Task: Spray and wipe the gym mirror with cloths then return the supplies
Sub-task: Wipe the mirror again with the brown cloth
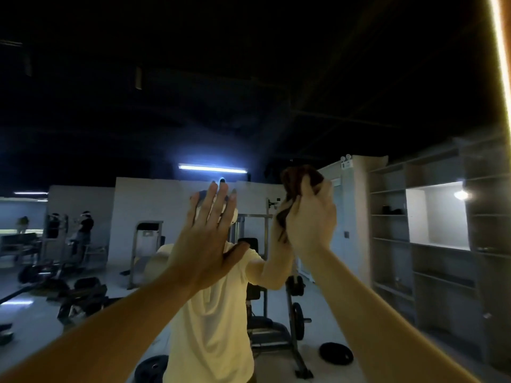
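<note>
Right grip fisted round cloth; bunch protrudes above | left grip flat, empty

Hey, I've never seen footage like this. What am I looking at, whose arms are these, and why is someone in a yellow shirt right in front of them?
There is no machine here, just a person wearing a camera on the head, so the two bare arms are the wearer's own. They face a big gym mirror, so the pale shirt is their own reflection. The shelves and weight plate are the reflected room behind them. The left hand is open, fingers straight, seemingly flat against the glass. The right hand grips a bunched dark cloth up at the glass. The bright line on the right is a light strip at the mirror's edge. No spray bottle is in view.
</note>
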Action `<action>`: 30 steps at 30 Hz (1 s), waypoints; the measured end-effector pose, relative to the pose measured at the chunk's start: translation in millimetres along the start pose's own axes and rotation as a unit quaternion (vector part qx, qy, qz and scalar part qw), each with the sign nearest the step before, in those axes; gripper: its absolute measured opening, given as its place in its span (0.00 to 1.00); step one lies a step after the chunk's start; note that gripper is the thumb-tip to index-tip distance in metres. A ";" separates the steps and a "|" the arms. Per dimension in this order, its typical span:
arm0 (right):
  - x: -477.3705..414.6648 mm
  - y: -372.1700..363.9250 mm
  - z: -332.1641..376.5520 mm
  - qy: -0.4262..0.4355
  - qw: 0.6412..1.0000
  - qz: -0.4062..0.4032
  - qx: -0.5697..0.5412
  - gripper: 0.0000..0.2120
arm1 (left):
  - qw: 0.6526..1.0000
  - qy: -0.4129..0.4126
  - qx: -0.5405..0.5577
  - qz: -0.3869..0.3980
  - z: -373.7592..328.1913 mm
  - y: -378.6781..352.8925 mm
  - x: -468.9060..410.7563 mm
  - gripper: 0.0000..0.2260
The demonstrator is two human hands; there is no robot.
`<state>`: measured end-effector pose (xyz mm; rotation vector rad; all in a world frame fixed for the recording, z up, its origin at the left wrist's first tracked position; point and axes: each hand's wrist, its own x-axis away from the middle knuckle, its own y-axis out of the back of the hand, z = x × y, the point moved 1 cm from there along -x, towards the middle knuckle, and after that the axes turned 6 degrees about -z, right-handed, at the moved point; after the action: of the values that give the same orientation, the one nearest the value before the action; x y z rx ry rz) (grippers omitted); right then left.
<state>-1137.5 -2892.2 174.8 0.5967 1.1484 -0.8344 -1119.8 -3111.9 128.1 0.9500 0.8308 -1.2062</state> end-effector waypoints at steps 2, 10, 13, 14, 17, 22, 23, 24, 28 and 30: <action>23.6 -8.0 24.3 0.048 0.998 0.032 -0.012 0.28 | 1.000 0.004 -0.001 -0.004 -1.0 -0.5 0.4 0.42; 8.6 17.2 -10.1 0.240 0.967 0.076 0.052 0.14 | 0.999 0.015 -0.022 -0.017 -4.4 1.6 1.3 0.41; -45.1 30.2 -51.8 0.147 0.986 0.002 0.081 0.17 | 0.999 0.020 -0.030 -0.002 -3.0 1.2 2.6 0.41; -61.5 34.5 -65.7 0.084 0.991 -0.039 0.097 0.20 | 0.999 0.019 -0.033 0.004 -2.6 1.3 3.3 0.41; -90.0 29.7 -77.2 -0.068 0.991 -0.101 0.061 0.23 | 0.999 0.020 -0.036 0.014 -3.1 2.9 4.6 0.42; -46.5 -6.7 -5.4 0.046 0.995 -0.085 0.013 0.26 | 0.998 0.022 -0.064 0.016 -4.7 3.8 4.6 0.42; -30.8 -14.0 11.2 0.092 0.993 -0.067 0.001 0.28 | 0.998 0.022 -0.063 0.013 -4.9 4.3 4.7 0.41; -16.5 -19.6 25.3 0.139 0.989 -0.046 -0.016 0.28 | 0.998 0.024 -0.060 0.011 -5.4 4.8 5.7 0.41; -2.6 -23.7 25.5 0.344 0.938 0.003 -0.031 0.29 | 0.997 0.031 -0.066 0.016 -7.3 7.4 5.2 0.41; -20.2 -11.7 0.6 0.383 0.924 -0.002 0.003 0.27 | 0.996 0.031 -0.079 0.028 -6.0 8.5 4.7 0.41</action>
<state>-1150.4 -2894.0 194.2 0.9708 1.8529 -0.6113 -1110.7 -3107.4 122.8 0.8797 0.9293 -1.0512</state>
